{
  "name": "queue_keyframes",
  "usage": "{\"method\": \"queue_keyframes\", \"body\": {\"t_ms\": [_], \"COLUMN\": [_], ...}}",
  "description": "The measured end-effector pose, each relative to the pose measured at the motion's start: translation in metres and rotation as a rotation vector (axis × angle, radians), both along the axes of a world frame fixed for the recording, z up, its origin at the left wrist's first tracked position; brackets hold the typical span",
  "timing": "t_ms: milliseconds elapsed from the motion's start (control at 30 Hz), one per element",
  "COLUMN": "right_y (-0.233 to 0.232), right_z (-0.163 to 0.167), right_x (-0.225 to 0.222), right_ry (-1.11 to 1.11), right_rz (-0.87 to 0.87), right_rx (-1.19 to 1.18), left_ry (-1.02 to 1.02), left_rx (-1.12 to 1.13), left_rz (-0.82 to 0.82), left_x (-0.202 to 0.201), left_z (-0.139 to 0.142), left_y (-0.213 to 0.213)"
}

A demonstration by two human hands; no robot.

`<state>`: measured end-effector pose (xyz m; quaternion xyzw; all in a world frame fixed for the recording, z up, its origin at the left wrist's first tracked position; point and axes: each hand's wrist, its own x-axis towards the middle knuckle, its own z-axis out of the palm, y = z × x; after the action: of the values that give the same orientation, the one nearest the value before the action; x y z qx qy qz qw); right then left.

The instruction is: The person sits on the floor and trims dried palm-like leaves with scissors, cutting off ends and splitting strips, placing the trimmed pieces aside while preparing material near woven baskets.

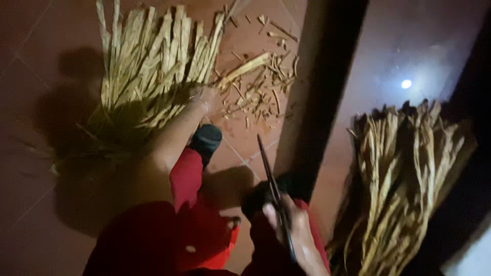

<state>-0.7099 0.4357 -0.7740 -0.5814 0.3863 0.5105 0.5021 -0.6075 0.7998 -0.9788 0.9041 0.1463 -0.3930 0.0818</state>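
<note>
My left hand, a thin bangle at its wrist, reaches forward to the lower right edge of a big fanned pile of pale dried plant strips on the red tiled floor. Its fingers lie against the strips and their grip is hidden. One thicker strip lies just right of that hand. Low in the view, my right hand is closed around a long thin dark blade whose tip points up and away from me. Red clothing covers my lap and leg.
Short cut scraps litter the tiles right of the pile. A dark upright post stands in the middle. A second bundle of dried strips leans at the right on a glossy surface showing a light spot. A dark rounded foot or shoe sits below my left wrist.
</note>
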Motion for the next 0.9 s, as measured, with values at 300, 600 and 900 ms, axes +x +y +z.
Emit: {"method": "queue_keyframes", "body": {"t_ms": [300,600,900], "right_y": [-0.019,-0.044,-0.053], "right_z": [0.023,-0.023,-0.034], "right_x": [-0.007,-0.028,-0.031], "right_ry": [-0.918,-1.176,-1.226], "right_rz": [0.856,0.839,0.804], "right_rx": [-0.079,-0.227,-0.274], "left_ry": [-0.309,-0.147,-0.426], "left_rx": [0.098,-0.06,-0.439], "left_rz": [0.43,0.639,0.83], "left_x": [0.028,0.041,0.059], "left_z": [-0.05,-0.072,-0.098], "left_y": [0.059,0.087,0.092]}}
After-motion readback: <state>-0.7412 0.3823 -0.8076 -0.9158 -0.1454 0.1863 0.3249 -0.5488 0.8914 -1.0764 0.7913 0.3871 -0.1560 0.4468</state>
